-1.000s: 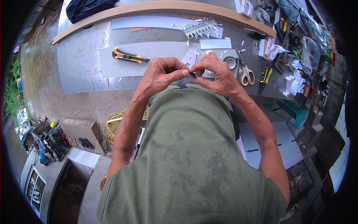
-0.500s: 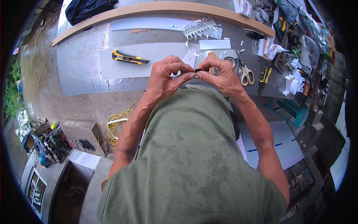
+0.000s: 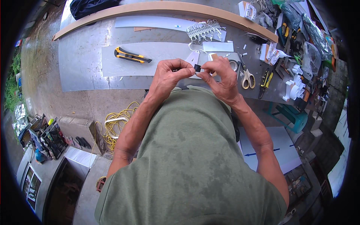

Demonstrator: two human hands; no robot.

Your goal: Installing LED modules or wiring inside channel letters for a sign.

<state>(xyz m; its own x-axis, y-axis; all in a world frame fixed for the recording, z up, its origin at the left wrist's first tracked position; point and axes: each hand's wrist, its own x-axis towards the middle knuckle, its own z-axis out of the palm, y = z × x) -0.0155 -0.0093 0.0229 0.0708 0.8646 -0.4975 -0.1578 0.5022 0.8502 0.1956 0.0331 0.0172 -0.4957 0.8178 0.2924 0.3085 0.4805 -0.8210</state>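
In front of my chest, both hands meet over a small square black piece, flat and thin-looking; its exact kind is too small to tell. My left hand pinches its left side between thumb and forefinger. At its right edge are the thumb and forefinger of my right hand, closed in on it. Just beyond the fingers lies a pale tapered letter-like shape, with white wire leading to a bundle of white LED modules. A roll of tape and beige-handled scissors lie right of my right hand.
A yellow-black utility knife lies on a grey sheet at left. A long brown bar spans the table's far side. Pliers, white plastic parts and tools crowd the right. A green stool stands below the table edge.
The black piece now shows its flat face between my fingers. My right hand has shifted slightly left and turned. The whole view has moved a little.
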